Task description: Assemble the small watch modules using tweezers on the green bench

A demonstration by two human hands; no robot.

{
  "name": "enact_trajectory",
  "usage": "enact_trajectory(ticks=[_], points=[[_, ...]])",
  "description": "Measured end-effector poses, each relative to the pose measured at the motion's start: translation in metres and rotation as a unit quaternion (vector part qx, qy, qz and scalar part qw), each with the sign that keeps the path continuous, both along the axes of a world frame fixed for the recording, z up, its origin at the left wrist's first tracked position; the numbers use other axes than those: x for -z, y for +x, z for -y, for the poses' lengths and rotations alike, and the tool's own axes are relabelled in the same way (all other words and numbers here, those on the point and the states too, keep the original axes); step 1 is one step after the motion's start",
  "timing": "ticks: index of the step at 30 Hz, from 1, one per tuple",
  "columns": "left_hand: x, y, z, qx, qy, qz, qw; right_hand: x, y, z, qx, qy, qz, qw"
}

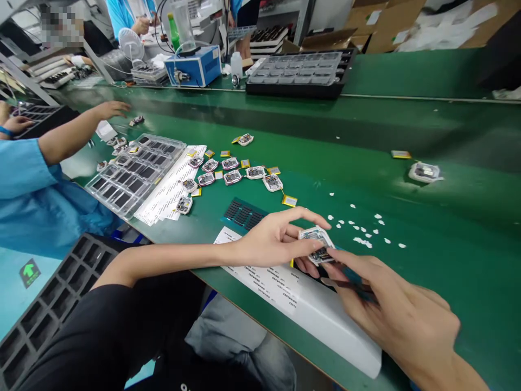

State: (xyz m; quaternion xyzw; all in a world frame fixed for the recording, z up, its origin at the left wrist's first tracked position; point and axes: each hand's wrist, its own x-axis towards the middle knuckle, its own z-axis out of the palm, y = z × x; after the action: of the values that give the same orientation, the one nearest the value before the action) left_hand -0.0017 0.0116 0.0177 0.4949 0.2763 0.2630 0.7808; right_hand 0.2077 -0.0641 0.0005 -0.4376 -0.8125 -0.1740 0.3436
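Observation:
In the head view my left hand (271, 236) is closed round a small white-framed electronic device (316, 239) with a circuit board showing inside. My right hand (401, 304) grips dark tweezers (352, 285), and its index fingertip touches the device's lower right edge. A bit of yellow shows under my left hand, partly hidden. Beneath both hands lie a printed label sheet (264, 288) and a white, smooth-sided piece (345, 331). A sheet of black strips (245, 214) is just beyond my left wrist. Small white peeled bits (362, 241) are scattered past the device.
Several similar devices (232, 176) with yellow battery pouches lie farther left; another device (425, 172) is at the right. A clear tray (136, 174) sits by a co-worker's arm (73, 133). Behind are a blue box (195, 68) and a black tray (299, 73).

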Motion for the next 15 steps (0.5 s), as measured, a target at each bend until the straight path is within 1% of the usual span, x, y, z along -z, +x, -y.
enact_trajectory(ticks=[2, 7, 9, 12, 15], points=[[0.002, -0.003, 0.003, 0.003, 0.026, 0.001, 1.000, 0.001, -0.002, 0.000, 0.000, 0.002, -0.019, 1.000], [0.006, -0.004, 0.012, -0.007, 0.061, -0.009, 0.998, 0.005, -0.004, 0.000, -0.002, 0.000, -0.054, 0.999], [0.010, -0.001, 0.017, -0.023, 0.078, -0.020, 0.996, 0.006, -0.003, 0.000, -0.006, -0.014, -0.045, 0.999], [0.013, 0.002, 0.024, -0.064, 0.108, -0.023, 0.992, 0.003, -0.002, 0.003, -0.012, -0.023, -0.027, 0.999], [0.013, 0.002, 0.029, -0.091, 0.158, -0.058, 0.981, -0.002, 0.002, 0.010, -0.003, -0.050, 0.000, 0.999]])
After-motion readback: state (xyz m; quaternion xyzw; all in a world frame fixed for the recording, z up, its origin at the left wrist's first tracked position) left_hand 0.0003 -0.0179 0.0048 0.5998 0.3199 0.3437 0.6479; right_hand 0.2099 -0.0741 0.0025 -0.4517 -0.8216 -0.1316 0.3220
